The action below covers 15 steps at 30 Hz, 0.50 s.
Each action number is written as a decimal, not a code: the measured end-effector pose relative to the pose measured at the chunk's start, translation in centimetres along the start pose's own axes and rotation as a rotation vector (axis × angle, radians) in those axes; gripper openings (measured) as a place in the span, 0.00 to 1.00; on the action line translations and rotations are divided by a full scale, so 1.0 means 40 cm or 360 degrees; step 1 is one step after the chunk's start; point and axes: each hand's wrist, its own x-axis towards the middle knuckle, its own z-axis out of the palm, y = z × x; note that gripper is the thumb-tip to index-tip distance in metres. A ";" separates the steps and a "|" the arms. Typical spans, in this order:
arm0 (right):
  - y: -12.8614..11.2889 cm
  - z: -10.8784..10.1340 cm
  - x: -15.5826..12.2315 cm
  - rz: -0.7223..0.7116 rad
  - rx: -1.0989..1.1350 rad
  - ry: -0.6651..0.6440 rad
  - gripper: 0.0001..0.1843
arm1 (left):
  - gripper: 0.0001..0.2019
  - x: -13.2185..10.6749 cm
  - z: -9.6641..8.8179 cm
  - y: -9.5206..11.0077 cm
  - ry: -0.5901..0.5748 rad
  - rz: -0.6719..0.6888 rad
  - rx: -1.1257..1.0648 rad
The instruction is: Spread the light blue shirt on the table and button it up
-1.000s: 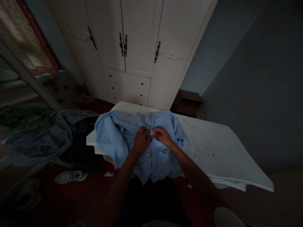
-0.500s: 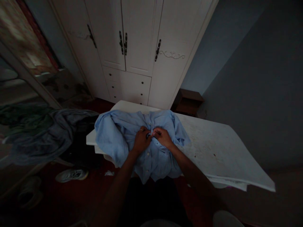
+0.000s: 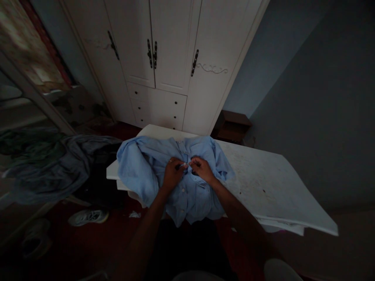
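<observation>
A light blue button-up shirt (image 3: 137,164) lies spread over the left part of a white table (image 3: 263,175), its lower edge hanging toward me. My left hand (image 3: 173,171) pinches the shirt's front edge near a small button around the middle of the placket. Close beside it, my right hand (image 3: 202,168) is closed with its fingertips on the opposite front edge. The fingertips of both hands almost meet. Below them the placket gapes a little, and more buttons show down the left front. Exactly how the button sits between the fingers is too small to tell.
A white wardrobe (image 3: 170,47) with dark handles stands behind the table. Grey and green clothes (image 3: 76,160) are heaped at the left. A sneaker (image 3: 89,217) lies on the red floor. A small brown cabinet (image 3: 234,123) is by the wall.
My left hand has shifted slightly left and its fingertips have drawn a little away from the right hand's. A button now shows between them. The shirt stays in place.
</observation>
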 end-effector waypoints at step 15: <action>-0.011 -0.071 -0.058 0.0237 0.0435 -0.0014 0.10 | 0.11 -0.005 -0.026 0.014 0.0241 -0.0071 0.0105</action>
